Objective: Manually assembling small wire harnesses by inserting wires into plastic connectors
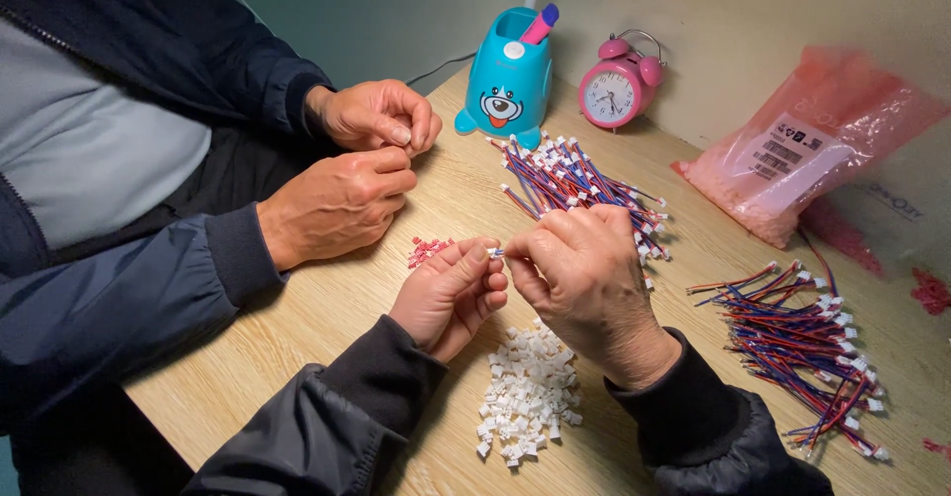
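My left hand (451, 293) and my right hand (584, 283) meet above the wooden table (327, 308), fingertips pinched together on a small white connector with a thin wire (495, 252). Just below my hands lies a heap of small white plastic connector housings (527, 392). Behind my right hand lies a bundle of red and blue wires with white plugs (575, 177). A second pile of the same wires (807, 342) lies to the right. A few tiny red pieces (426, 249) sit by my left thumb.
Another person in a dark jacket sits at the left, both hands (357, 169) closed together over the table edge. At the back stand a blue dog-shaped pen holder (507, 85) and a pink alarm clock (616, 88). A pink plastic bag (807, 149) lies at the right.
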